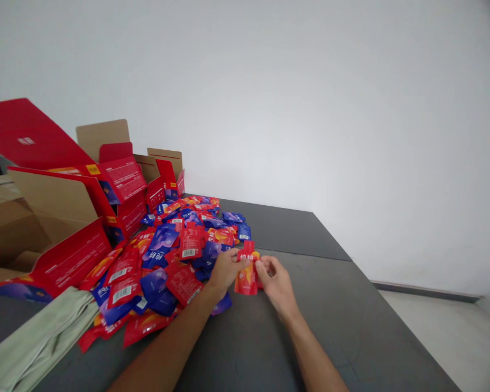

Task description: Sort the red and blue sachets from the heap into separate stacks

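A red pouch (pixel 246 280) with an orange fruit picture and white lettering stands upright between my two hands, front toward me. My left hand (pixel 225 269) pinches its left side near the top. At its right edge, the thumb and fingers of my right hand (pixel 276 284) are closed on it. A little more red shows behind it by my right thumb; I cannot tell whether that is a second pouch. Just left of my hands lies a loose heap of red pouches (pixel 191 242) and blue-purple pouches (pixel 161 242), some with barcodes up.
Several open red cartons with brown insides stand along the left, among them a large near carton (pixel 71 256) and a small far carton (pixel 175 177). A pale green cloth (pixel 44 337) lies at the near left. The dark table (pixel 322 294) meets a white wall behind.
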`<state>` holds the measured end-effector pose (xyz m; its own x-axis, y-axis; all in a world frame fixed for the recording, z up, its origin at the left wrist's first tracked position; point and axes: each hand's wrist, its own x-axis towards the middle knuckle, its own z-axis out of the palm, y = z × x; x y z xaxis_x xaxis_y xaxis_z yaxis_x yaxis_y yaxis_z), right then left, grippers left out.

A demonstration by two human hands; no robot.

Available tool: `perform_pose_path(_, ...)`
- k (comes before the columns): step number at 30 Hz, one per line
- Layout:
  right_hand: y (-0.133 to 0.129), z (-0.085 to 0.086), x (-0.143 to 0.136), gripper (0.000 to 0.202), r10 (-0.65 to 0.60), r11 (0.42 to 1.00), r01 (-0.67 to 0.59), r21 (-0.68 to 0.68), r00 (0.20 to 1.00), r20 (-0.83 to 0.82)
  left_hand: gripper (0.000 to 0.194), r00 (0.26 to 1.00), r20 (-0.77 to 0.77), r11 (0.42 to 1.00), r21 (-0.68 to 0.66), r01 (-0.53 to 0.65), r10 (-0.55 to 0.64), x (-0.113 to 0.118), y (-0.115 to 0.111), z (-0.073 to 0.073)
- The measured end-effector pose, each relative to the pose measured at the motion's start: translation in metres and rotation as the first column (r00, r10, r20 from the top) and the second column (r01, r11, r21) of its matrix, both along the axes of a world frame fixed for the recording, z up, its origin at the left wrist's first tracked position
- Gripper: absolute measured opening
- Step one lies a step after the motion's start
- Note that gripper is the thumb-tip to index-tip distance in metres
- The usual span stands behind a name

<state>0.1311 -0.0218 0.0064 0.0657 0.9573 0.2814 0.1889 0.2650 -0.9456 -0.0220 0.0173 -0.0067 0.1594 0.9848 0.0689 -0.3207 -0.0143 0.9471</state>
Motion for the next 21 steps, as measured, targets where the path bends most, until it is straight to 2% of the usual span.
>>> perform_pose_path(2, 0.0, 0.0, -0.002, 0.035, -0.061, 0.998, 0.061, -0.013, 0.997, -0.041, 0.037, 0.996, -0.015, 0.996, 0.033, 0.085, -0.084, 0.005, -0.005, 0.002)
perform_pose_path(4, 0.0, -0.001, -0.001, 0.039, -0.111, 0.994, 0.111, -0.007, 0.993, -0.034, 0.035, 0.994, -0.061, 0.993, 0.069, 0.094, -0.09, 0.008, -0.008, 0.003)
perform_pose_path(7, 0.0, -0.004, 0.0, 0.041, -0.171, 0.985, 0.171, 0.007, 0.985, 0.012, 0.04, 0.978, -0.203, 0.989, 0.148, -0.027, 0.057, 0.01, -0.009, 0.003)
perform_pose_path(11, 0.002, -0.011, -0.002, 0.041, -0.232, 0.973, 0.231, 0.014, 0.97, 0.066, 0.043, 0.91, -0.334, 0.95, 0.268, -0.158, 0.246, 0.012, -0.007, 0.002)
perform_pose_path(14, 0.006, -0.017, -0.001, 0.042, -0.261, 0.965, 0.262, 0.004, 0.963, 0.072, 0.044, 0.893, -0.343, 0.942, 0.267, -0.205, 0.292, 0.018, -0.006, -0.001)
perform_pose_path(17, 0.011, -0.024, 0.007, 0.043, -0.231, 0.971, 0.234, -0.043, 0.971, 0.066, 0.046, 0.939, -0.293, 0.982, 0.107, -0.154, 0.179, 0.025, -0.008, -0.005)
perform_pose_path(19, 0.016, -0.028, 0.019, 0.045, -0.205, 0.974, 0.209, -0.088, 0.977, 0.053, 0.046, 0.974, -0.221, 0.998, -0.036, -0.056, 0.046, 0.031, -0.011, -0.009)
perform_pose_path(21, 0.022, -0.031, 0.036, 0.048, -0.211, 0.969, 0.217, -0.122, 0.976, 0.06, 0.042, 0.986, -0.142, 0.991, -0.112, 0.07, -0.086, 0.039, -0.015, -0.014)
